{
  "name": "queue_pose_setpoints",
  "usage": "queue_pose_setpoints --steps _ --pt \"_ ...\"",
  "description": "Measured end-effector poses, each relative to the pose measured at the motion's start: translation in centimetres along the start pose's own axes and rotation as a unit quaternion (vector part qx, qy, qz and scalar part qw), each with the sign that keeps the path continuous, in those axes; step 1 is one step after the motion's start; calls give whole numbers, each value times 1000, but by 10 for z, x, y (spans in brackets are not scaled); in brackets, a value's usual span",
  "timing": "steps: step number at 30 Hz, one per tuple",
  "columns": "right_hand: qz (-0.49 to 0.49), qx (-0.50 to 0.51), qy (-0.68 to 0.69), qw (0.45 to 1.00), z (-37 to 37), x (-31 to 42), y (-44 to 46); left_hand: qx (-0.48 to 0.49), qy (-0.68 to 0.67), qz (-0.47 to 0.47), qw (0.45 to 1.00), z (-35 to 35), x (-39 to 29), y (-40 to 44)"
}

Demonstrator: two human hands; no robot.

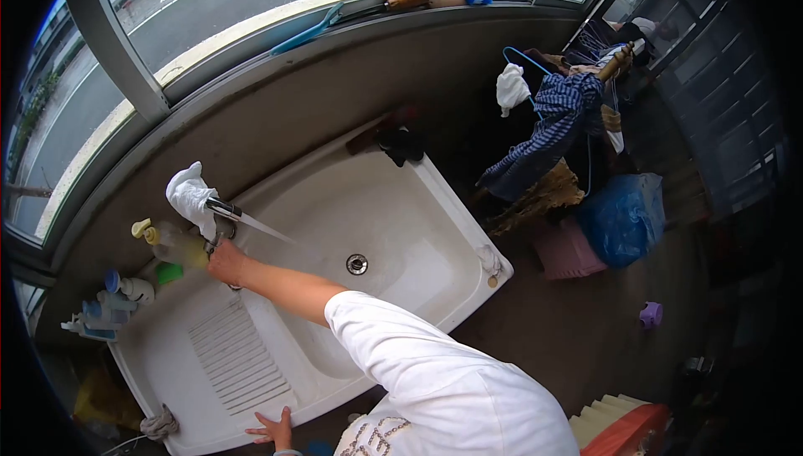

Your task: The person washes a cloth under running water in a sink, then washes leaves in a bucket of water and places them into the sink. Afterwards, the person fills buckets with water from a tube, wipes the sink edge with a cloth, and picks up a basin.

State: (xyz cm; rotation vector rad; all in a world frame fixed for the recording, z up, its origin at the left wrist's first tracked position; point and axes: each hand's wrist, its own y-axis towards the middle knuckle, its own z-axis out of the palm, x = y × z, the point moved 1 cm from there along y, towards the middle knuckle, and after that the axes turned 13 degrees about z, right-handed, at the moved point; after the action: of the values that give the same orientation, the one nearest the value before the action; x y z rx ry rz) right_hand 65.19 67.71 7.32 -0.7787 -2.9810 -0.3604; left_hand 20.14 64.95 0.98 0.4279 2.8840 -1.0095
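Observation:
A white laundry sink point(401, 230) with a ribbed washboard point(238, 360) lies in front of me. My right hand point(226, 262) reaches across it, closed at the faucet handle point(217, 237); its fingers are partly hidden. Water runs in a thin stream from the metal faucet point(223, 206) into the basin, toward the drain point(357, 263). A white cloth point(191, 195) hangs over the faucet. Down at the near rim beside the washboard, my left hand point(274, 429) rests with its fingers spread, holding nothing.
Beside my right hand stand a pump bottle point(177, 243) and a green block point(168, 272); more bottles point(125, 289) are farther left. Dark cloth point(401, 145) lies on the sink's far corner. To the right are hanging clothes point(544, 121), a pink basket point(569, 251) and a blue bag point(623, 220).

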Motion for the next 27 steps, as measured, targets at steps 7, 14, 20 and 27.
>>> queue_pose_setpoints --steps 7,14,20,27 --pt "125 106 182 970 -25 -22 -13 20 37 -15 999 -31 -33 -37" --pt "269 293 473 786 -46 -95 -119 37 39 23 998 -31 -29 -44" --pt "388 290 86 871 -59 -134 -316 16 40 54 998 -13 -5 -26" --pt "445 116 1 888 -58 -106 -469 34 72 92 993 -10 4 -21"
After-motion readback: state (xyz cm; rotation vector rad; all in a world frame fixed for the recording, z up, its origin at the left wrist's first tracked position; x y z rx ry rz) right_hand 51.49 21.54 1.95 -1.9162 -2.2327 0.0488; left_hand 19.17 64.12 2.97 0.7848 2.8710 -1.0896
